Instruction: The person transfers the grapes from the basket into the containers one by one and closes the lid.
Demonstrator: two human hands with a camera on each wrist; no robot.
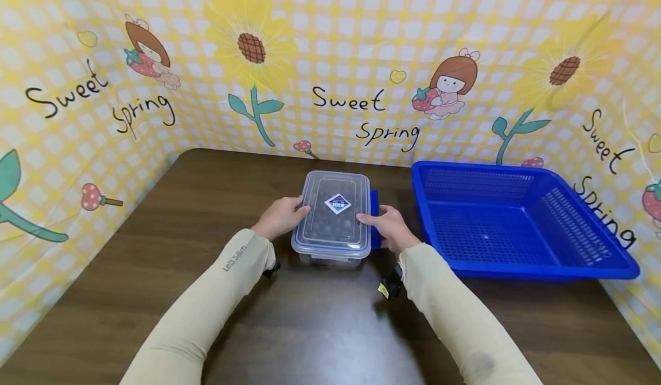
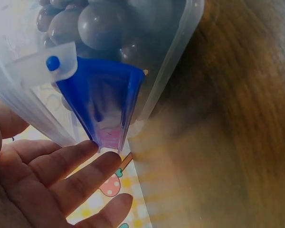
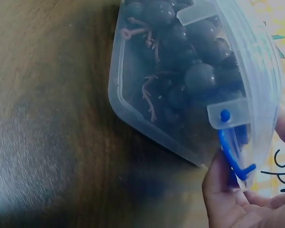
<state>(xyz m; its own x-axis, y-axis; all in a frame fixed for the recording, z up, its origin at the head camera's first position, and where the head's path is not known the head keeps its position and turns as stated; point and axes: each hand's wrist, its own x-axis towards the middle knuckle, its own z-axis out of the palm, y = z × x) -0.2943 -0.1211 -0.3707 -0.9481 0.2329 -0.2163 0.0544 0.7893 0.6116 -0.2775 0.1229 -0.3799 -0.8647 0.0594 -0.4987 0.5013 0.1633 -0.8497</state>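
A clear plastic food container [image 1: 338,236] with a lid and a diamond-shaped label stands on the table. Through its wall in the right wrist view show round, dark grapes [image 3: 199,78] and bare stems. My left hand [image 1: 281,216] is at its left side, thumb on the lid edge; in the left wrist view, nearly straight fingers touch the lower end of a blue latch [image 2: 102,90]. On the other side my right hand [image 1: 389,227] has its thumb on the lid, with fingers curled round another blue latch [image 1: 375,201], which sticks outward. Part of that latch is hidden.
To the right stands a blue plastic basket [image 1: 485,259] with perforated walls and floor. The brown wooden table [image 1: 181,213] meets a yellow checked cloth [image 1: 335,46] at the back and sides. Dark wrist devices hang below both sleeves.
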